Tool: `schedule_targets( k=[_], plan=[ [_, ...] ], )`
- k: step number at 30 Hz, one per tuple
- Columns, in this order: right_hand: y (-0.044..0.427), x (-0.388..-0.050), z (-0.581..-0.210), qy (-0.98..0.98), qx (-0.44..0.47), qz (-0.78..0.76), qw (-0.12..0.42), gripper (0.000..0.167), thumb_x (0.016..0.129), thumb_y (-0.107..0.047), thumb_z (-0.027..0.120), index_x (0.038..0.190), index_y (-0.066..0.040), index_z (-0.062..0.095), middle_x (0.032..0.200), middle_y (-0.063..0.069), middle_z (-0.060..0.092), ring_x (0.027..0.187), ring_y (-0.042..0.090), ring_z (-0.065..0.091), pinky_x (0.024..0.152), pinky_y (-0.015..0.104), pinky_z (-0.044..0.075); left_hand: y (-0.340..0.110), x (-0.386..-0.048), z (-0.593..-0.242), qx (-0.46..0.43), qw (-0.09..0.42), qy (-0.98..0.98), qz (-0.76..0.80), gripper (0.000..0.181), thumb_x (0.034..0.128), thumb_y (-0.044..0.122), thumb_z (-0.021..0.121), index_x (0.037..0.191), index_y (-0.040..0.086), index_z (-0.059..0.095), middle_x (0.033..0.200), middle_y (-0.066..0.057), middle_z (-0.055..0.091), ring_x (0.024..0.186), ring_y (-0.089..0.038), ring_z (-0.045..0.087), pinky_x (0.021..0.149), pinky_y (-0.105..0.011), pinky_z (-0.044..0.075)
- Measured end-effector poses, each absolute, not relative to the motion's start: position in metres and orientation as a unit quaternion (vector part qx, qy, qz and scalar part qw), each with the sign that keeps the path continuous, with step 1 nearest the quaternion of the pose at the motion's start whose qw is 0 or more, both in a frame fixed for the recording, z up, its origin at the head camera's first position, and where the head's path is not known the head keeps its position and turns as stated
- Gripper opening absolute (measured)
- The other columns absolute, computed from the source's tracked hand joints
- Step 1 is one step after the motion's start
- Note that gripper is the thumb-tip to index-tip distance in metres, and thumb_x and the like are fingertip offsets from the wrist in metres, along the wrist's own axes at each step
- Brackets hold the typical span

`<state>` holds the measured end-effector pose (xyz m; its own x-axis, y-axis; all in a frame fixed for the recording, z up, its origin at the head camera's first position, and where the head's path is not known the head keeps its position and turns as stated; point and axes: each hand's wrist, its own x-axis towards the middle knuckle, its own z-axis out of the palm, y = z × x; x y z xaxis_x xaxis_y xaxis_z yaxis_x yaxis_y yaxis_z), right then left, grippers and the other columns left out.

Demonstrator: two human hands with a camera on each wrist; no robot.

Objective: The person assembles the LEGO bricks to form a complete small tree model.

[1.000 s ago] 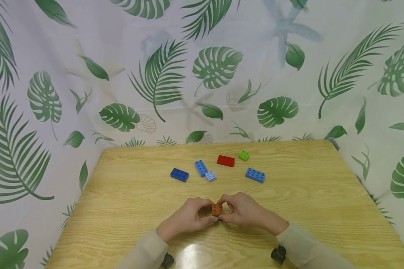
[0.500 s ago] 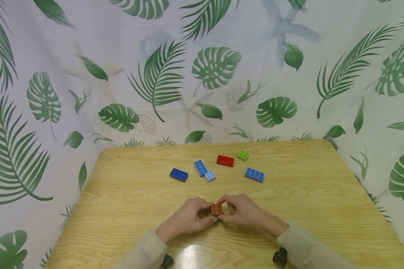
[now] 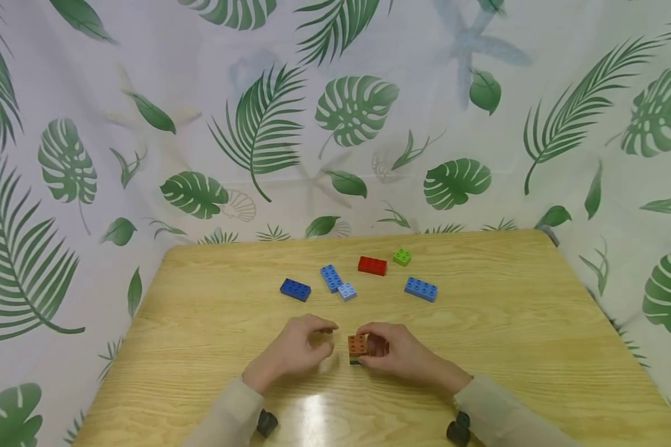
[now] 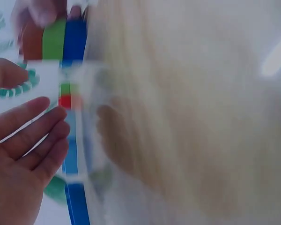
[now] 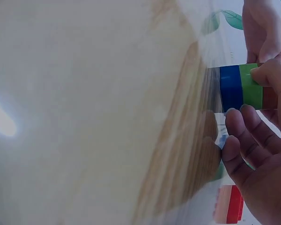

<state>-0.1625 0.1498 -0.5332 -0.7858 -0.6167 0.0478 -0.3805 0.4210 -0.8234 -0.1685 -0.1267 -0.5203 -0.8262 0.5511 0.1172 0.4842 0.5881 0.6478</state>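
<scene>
A small stack of toy building bricks (image 3: 356,345) stands on the table at the near middle. Its orange-brown studded brick is on top, a green brick (image 5: 251,96) in the middle and a dark blue brick (image 5: 231,89) at the bottom. My right hand (image 3: 405,352) holds the stack from the right; in the right wrist view the thumb lies on the green brick. To the left of the stack is my left hand (image 3: 296,349), apart from it and holding nothing. Its fingers (image 4: 40,136) are loosely bent, with the thumb away from them.
Farther back lie a dark blue brick (image 3: 295,289), a blue brick (image 3: 331,278) touching a small light blue one (image 3: 347,292), a red brick (image 3: 372,266), a small lime brick (image 3: 402,257) and another blue brick (image 3: 421,289). A leaf-print cloth (image 3: 291,217) hangs behind the table.
My left hand has let go of the stack and moved left, its fingers parted from it. My right hand still holds the stack, and its lower layers now show.
</scene>
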Motion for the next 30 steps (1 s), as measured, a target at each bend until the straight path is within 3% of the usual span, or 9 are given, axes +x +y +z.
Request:
schedule_targets(
  k=[8,12,18,30],
  plan=[
    [0.151,-0.163,-0.531,0.831,-0.289,-0.451,0.153,0.042,0.096,-0.027,0.079,0.133,-0.012,0.068,0.095,-0.004,0.068,0.079,0.004,0.058,0.069,0.023,0.051,-0.156,-0.196,-0.520,0.236,-0.083,0.918,0.307,0.040,0.0954,0.023,0.078,0.129,0.003,0.072,0.127,-0.015,0.070,0.121,-0.037,0.064,0.104,-0.055,0.051],
    [0.152,-0.164,-0.532,0.830,-0.291,-0.448,0.158,0.044,0.096,-0.028,0.079,0.136,-0.012,0.067,0.097,-0.004,0.069,0.080,0.004,0.058,0.070,0.023,0.051,-0.164,-0.208,-0.523,0.217,-0.118,0.924,0.293,0.045,0.0934,0.025,0.081,0.131,0.003,0.071,0.131,-0.018,0.067,0.123,-0.040,0.061,0.104,-0.059,0.049],
    [0.153,-0.165,-0.532,0.827,-0.295,-0.453,0.156,0.045,0.096,-0.028,0.079,0.136,-0.011,0.067,0.097,-0.003,0.069,0.081,0.005,0.059,0.071,0.023,0.052,-0.170,-0.221,-0.522,0.189,-0.109,0.933,0.288,0.056,0.0927,0.030,0.083,0.140,0.006,0.066,0.138,-0.022,0.061,0.129,-0.043,0.057,0.109,-0.062,0.044],
    [0.154,-0.162,-0.532,0.829,-0.305,-0.447,0.138,0.044,0.097,-0.026,0.078,0.134,-0.007,0.067,0.095,-0.001,0.069,0.080,0.003,0.058,0.070,0.023,0.052,-0.174,-0.231,-0.527,0.155,-0.024,0.953,0.258,0.066,0.0948,0.037,0.080,0.152,0.011,0.057,0.145,-0.023,0.057,0.133,-0.044,0.054,0.113,-0.061,0.042]
  ],
)
